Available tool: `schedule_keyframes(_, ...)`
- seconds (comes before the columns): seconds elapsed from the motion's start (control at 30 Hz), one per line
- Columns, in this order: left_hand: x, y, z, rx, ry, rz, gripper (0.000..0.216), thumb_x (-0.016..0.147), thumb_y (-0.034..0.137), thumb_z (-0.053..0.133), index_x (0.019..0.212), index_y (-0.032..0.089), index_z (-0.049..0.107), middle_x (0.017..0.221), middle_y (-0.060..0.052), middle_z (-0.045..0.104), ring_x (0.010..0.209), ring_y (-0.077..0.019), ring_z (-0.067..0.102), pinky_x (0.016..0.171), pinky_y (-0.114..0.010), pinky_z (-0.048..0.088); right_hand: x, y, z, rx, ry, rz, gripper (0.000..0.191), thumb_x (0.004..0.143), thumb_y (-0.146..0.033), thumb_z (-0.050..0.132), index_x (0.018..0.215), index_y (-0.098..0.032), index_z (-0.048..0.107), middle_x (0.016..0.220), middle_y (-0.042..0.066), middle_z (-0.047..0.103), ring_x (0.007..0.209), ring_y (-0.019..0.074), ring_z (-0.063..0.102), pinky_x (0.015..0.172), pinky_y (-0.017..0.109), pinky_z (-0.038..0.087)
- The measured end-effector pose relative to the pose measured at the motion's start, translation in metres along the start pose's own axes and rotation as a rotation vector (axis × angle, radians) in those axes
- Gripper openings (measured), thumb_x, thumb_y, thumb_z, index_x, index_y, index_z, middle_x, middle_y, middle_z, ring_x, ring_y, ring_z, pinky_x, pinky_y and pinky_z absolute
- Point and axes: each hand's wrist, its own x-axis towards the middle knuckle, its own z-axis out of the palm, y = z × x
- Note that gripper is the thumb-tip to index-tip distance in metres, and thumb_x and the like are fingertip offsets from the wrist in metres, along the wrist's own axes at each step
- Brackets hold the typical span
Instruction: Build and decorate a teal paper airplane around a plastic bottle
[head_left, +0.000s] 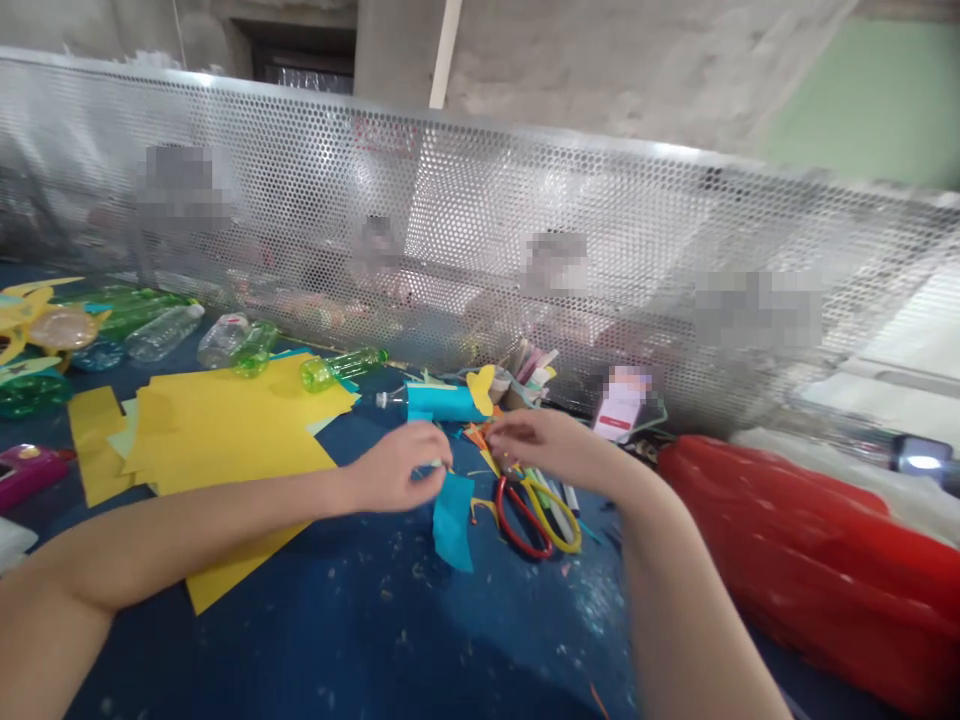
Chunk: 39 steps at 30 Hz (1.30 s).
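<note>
My left hand (401, 467) is closed in a pinch at the upper edge of a piece of blue paper (454, 525), which extends below the fingertips. My right hand (544, 447) has its fingers curled together over orange and yellow paper scraps (478, 436); what they hold, if anything, is too small to make out. Just below it lie scissors (529, 515) with one red and one yellow handle loop. Beyond both hands, a clear plastic bottle wrapped in blue paper (446, 402) lies on its side, with a yellow paper tail (481, 388) at its right end.
Yellow paper sheets (232, 420) lie at left on the dark blue table (360, 630). Several plastic bottles (165, 332) line the back left. A phone (621, 403) leans at the back, beside a red plastic bag (810, 540). Behind a perforated metal screen (465, 210) are people.
</note>
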Motion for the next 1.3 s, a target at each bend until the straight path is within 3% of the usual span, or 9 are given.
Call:
schedule_keyframes(0.13, -0.027, 0.03, 0.01, -0.048, -0.208, 0.146, 0.013, 0.081, 0.026, 0.054, 0.089, 0.019, 0.063, 0.101, -0.012, 0.066, 0.107, -0.026, 0.059, 0.098, -0.042, 0.046, 0.005, 0.03, -0.012, -0.134, 0.164, 0.122, 0.022, 0.085, -0.033, 0.052, 0.074, -0.02, 0.068, 0.063, 0.001, 0.071, 0.057, 0.0169, 0.067, 0.054, 0.026, 0.05)
schedule_keyframes(0.27, -0.048, 0.037, 0.015, 0.022, -0.356, -0.111, 0.039, 0.083, 0.044, 0.057, 0.114, 0.021, 0.062, 0.134, -0.015, 0.052, 0.13, -0.0371, 0.041, 0.105, -0.056, 0.036, -0.004, 0.064, -0.008, -0.47, 0.165, 0.377, 0.024, 0.083, -0.027, 0.053, 0.062, -0.02, 0.063, 0.059, 0.004, 0.068, 0.062, 0.0205, 0.066, 0.057, 0.028, 0.045)
schedule_keyframes(0.43, -0.055, 0.042, 0.014, 0.008, -0.516, -0.237, 0.051, 0.088, 0.051, 0.049, 0.131, 0.023, 0.053, 0.146, -0.016, 0.038, 0.135, -0.0382, 0.032, 0.106, -0.057, 0.033, -0.026, 0.105, 0.009, -0.587, 0.223, 0.563, 0.015, 0.083, -0.025, 0.053, 0.085, -0.014, 0.062, 0.083, 0.018, 0.07, 0.078, 0.0308, 0.067, 0.063, 0.035, 0.042)
schedule_keyframes(0.67, -0.046, 0.049, 0.005, 0.009, -0.648, -0.257, 0.057, 0.088, 0.056, 0.045, 0.138, 0.028, 0.045, 0.151, -0.015, 0.028, 0.139, -0.0365, 0.023, 0.11, -0.058, 0.023, -0.025, 0.136, 0.029, -0.516, 0.158, 0.594, 0.028, 0.079, -0.015, 0.056, 0.107, -0.012, 0.054, 0.075, 0.01, 0.069, 0.074, 0.0247, 0.066, 0.063, 0.027, 0.04)
schedule_keyframes(0.9, -0.044, 0.048, 0.005, -0.006, -0.706, -0.264, 0.059, 0.087, 0.062, 0.042, 0.139, 0.033, 0.041, 0.155, -0.013, 0.019, 0.141, -0.0373, 0.016, 0.11, -0.061, 0.018, -0.024, 0.136, 0.03, -0.414, 0.118, 0.569, 0.032, 0.075, -0.009, 0.05, 0.098, -0.021, 0.068, 0.059, 0.002, 0.065, 0.061, 0.0215, 0.064, 0.061, 0.027, 0.04)
schedule_keyframes(1.0, -0.044, 0.049, 0.005, -0.017, -0.707, -0.237, 0.058, 0.088, 0.062, 0.041, 0.139, 0.035, 0.041, 0.155, -0.012, 0.018, 0.142, -0.0372, 0.013, 0.109, -0.063, 0.016, -0.027, 0.135, 0.019, -0.355, 0.142, 0.572, 0.026, 0.076, -0.013, 0.049, 0.085, -0.02, 0.073, 0.06, 0.003, 0.066, 0.063, 0.0218, 0.064, 0.061, 0.028, 0.043)
schedule_keyframes(1.1, -0.043, 0.048, 0.005, -0.03, -0.696, -0.203, 0.056, 0.088, 0.062, 0.042, 0.137, 0.037, 0.043, 0.156, -0.011, 0.016, 0.142, -0.037, 0.011, 0.109, -0.063, 0.014, -0.03, 0.123, 0.002, -0.28, 0.186, 0.567, 0.027, 0.078, -0.018, 0.048, 0.092, -0.017, 0.071, 0.062, 0.004, 0.067, 0.06, 0.0212, 0.063, 0.059, 0.029, 0.045)
schedule_keyframes(1.23, -0.044, 0.046, 0.004, -0.049, -0.691, -0.159, 0.055, 0.087, 0.062, 0.043, 0.137, 0.037, 0.043, 0.156, -0.01, 0.016, 0.142, -0.0379, 0.013, 0.109, -0.063, 0.014, -0.036, 0.079, 0.003, 0.35, 0.297, 0.288, 0.033, 0.071, -0.033, 0.07, 0.1, -0.021, 0.062, 0.074, 0.0, 0.067, 0.063, 0.0159, 0.06, 0.059, 0.025, 0.045)
schedule_keyframes(1.3, -0.045, 0.045, 0.005, -0.052, -0.688, -0.139, 0.056, 0.086, 0.063, 0.043, 0.136, 0.038, 0.044, 0.155, -0.01, 0.019, 0.141, -0.0384, 0.013, 0.109, -0.064, 0.014, -0.041, 0.051, 0.024, 0.564, 0.391, 0.196, 0.029, 0.068, -0.042, 0.075, 0.083, -0.023, 0.058, 0.059, -0.005, 0.055, 0.051, 0.0109, 0.048, 0.05, 0.022, 0.038)
